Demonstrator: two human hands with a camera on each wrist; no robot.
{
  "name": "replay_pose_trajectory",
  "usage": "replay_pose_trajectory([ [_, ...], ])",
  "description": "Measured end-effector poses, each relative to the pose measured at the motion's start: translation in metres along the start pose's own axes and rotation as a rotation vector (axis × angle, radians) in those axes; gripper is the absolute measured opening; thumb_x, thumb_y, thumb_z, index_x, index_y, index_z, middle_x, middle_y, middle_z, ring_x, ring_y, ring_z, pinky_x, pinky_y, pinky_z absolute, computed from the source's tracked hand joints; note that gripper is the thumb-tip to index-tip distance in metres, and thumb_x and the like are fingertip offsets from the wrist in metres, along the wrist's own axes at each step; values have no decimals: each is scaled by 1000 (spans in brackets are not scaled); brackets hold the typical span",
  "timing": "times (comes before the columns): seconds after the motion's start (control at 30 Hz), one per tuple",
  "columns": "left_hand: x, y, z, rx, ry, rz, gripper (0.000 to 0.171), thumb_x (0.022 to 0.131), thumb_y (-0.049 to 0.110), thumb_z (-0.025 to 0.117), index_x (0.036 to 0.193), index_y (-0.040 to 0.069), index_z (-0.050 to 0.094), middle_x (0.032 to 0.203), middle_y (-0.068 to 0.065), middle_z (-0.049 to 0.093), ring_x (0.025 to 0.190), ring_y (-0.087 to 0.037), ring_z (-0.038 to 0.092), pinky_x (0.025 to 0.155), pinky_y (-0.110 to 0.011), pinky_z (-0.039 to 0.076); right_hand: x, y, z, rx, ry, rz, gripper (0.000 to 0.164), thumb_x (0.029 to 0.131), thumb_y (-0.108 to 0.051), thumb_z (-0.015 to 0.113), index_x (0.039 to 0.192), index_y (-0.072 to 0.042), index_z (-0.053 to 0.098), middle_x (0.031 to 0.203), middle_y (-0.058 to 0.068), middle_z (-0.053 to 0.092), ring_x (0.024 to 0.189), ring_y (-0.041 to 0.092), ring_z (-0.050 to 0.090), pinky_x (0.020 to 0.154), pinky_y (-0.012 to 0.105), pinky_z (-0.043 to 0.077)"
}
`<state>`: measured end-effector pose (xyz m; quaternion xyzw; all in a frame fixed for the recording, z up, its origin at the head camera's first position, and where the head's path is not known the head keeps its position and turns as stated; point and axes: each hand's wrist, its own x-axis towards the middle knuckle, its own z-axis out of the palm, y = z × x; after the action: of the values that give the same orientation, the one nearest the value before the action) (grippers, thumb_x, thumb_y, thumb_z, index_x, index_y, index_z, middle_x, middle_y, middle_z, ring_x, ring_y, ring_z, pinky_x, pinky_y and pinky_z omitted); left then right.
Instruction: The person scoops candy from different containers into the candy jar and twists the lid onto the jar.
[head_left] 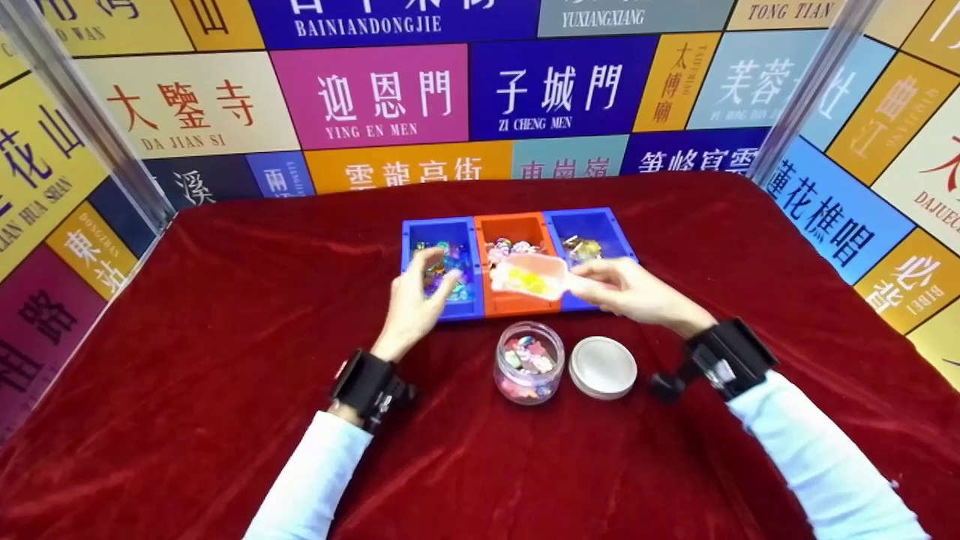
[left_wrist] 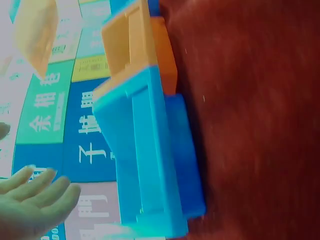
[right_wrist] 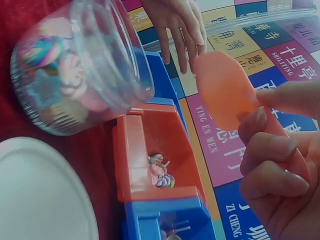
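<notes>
In my right hand [head_left: 616, 285] I grip the handle of a pink scoop [right_wrist: 220, 85], fingers curled round it. Its bowl, with something yellow in it, is held over the orange bin [head_left: 517, 304] in the head view. My left hand [head_left: 421, 296] hovers over the left blue bin [head_left: 442, 311], fingers spread and nothing in them. That bin holds shiny coloured pieces [head_left: 454, 289]. Candy-like pieces [right_wrist: 161, 175] lie in the orange bin, and gold-coloured ones [head_left: 581, 247] in the right blue bin [head_left: 600, 219].
Nearer me stands an uncovered clear jar [head_left: 529, 375], partly filled with colourful charms. Beside it on the right lies a round whitish lid [head_left: 602, 366]. A dark red cloth [head_left: 247, 360] covers the table, and printed panels [head_left: 375, 97] rise behind it.
</notes>
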<state>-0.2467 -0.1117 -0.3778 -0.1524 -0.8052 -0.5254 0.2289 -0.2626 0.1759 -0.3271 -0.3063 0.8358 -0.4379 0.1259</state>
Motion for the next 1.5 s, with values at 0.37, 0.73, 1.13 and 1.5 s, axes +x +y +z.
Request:
replay_pose_trajectory([
  [0.37,-12,10,14,-46,-581,-31,68,75,27,71,129,0,40,129,-17,46,118,-28,45,98,-37,36,-30,5,-6,-56,-19,-3,18,88,-19,56,92,-3,63,63,-2,46,55,5,40,46,19,32],
  [0.73,-18,14,27,-50,-834,-41,77,70,16,76,132,-4,34,130,-18,45,119,-25,44,95,-35,40,-41,7,-10,-125,-67,-45,15,86,-20,59,92,-9,65,78,-4,60,67,4,50,60,18,42],
  [1.13,-22,11,36,125,-841,59,73,66,22,79,127,3,43,121,-10,53,108,-20,50,94,-29,39,-47,-16,-13,-415,-34,-213,13,85,-24,60,90,-15,69,76,-10,63,63,4,50,57,18,42],
  [1.5,-22,11,36,120,-845,49,74,65,22,79,127,3,43,120,-10,54,107,-20,50,93,-29,39,-49,-35,-10,-574,-32,-284,12,84,-21,61,85,-13,70,64,-10,59,55,0,45,51,17,39],
])
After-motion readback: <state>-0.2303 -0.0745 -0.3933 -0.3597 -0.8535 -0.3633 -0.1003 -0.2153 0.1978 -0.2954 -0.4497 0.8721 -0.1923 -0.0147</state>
